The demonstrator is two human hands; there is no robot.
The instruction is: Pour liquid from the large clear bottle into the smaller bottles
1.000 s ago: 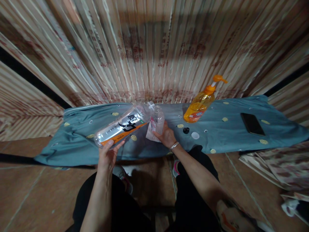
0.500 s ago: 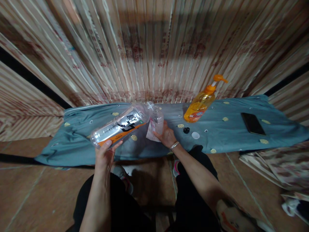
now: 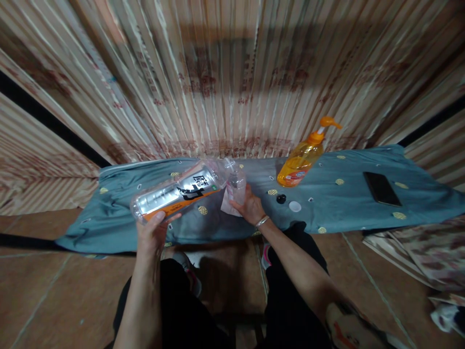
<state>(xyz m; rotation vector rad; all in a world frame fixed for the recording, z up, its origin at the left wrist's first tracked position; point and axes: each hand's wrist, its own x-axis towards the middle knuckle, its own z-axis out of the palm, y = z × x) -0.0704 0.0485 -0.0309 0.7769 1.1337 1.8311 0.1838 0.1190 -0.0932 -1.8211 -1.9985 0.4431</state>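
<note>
My left hand (image 3: 154, 231) is closed round the lower end of a large clear plastic bottle (image 3: 178, 193) with a silver and orange label. The bottle lies tilted in the air, its neck toward the right. That neck meets the mouth of a small clear plastic bottle (image 3: 237, 183), which stands nearly upright. Wrapped round the small bottle's lower part is my right hand (image 3: 251, 207), with a bracelet at the wrist. Under the small bottle a pale tissue or paper (image 3: 228, 206) lies on the cloth. Whether liquid passes between the bottles I cannot tell.
A yellow-orange pump bottle (image 3: 300, 162) stands at the back right on the blue-green cloth (image 3: 337, 208). Nearer lie a black cap (image 3: 281, 198) and a white round lid (image 3: 295, 206). A dark phone (image 3: 382, 188) rests far right. Striped curtains (image 3: 225, 87) hang behind.
My left hand and the large bottle's base have shifted slightly left and down, so the bottle lies a little flatter. The label has turned more toward me. My right hand stays nearly in place.
</note>
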